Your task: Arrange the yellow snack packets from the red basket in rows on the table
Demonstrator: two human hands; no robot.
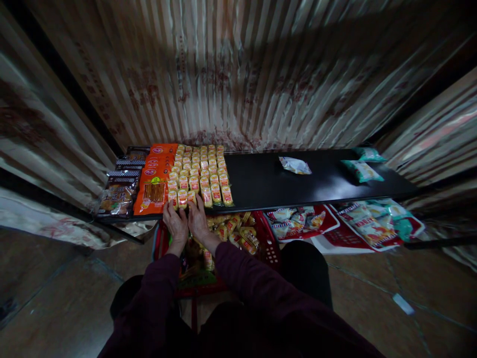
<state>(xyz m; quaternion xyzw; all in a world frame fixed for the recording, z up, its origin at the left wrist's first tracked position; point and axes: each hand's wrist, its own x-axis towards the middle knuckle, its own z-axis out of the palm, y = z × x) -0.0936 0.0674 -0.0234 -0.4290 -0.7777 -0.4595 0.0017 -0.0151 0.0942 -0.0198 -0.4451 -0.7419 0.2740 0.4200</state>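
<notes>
At the front edge of the black shelf (257, 186), both my hands reach up to rows of small yellow wrapped snack cakes (204, 169). My left hand (176, 223) rests its fingertips against the front packs at the left of the rows, its fingers apart. Close beside it, my right hand (198, 221) has its thumb and fingers spread against a front pack. Neither hand lifts a pack. Below my wrists, a red basket (269, 238) holds many loose yellow packs, partly hidden by my forearms.
Left of the cakes lie orange snack bags (152, 186) and dark snack bags (117, 194). To the right lie a white packet (295, 165) and teal packets (361, 170). More baskets of snack bags (298, 221) stand below the shelf. Curtains (238, 74) hang behind.
</notes>
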